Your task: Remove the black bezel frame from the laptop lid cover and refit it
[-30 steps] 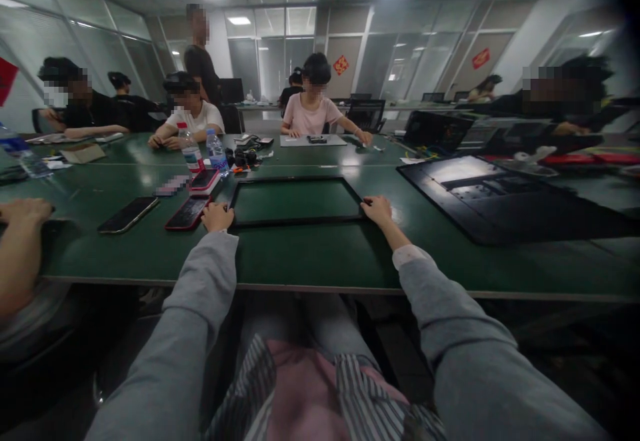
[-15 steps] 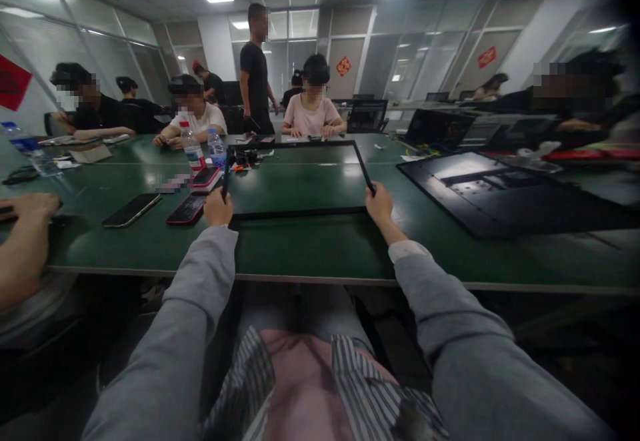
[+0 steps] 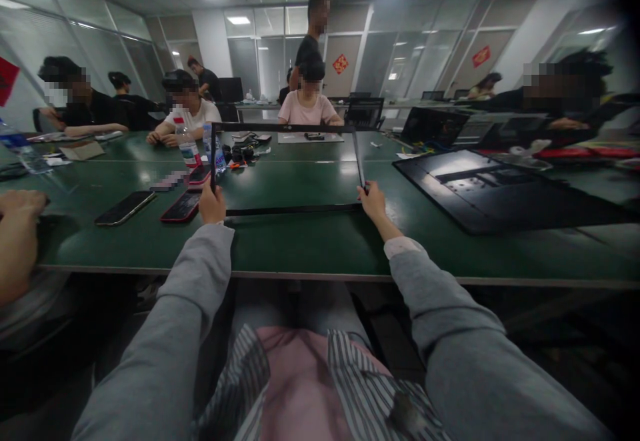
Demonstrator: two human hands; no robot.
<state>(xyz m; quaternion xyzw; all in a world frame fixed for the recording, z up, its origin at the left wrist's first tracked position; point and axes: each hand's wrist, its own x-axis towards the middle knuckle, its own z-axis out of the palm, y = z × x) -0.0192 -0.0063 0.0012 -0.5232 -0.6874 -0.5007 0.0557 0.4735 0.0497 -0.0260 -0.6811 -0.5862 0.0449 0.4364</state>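
Note:
A thin black rectangular frame with an open middle is held up by its two short sides over the green table. My left hand is closed around the left side, near the lower corner. On the opposite side, my right hand grips the bar near its lower right corner. The frame's far edge is tilted upward, and the tabletop shows through it. Just left of my left hand lies a phone with a red edge.
A large black panel lies to the right. Left are a dark phone, a red-capped bottle and a blue-labelled bottle. A neighbour's hand rests at the left edge. Several people sit around; one person stands behind.
The frame's far edge has risen, so it stands more upright, and it has shifted slightly left with both hands still on it. The standing person has moved right.

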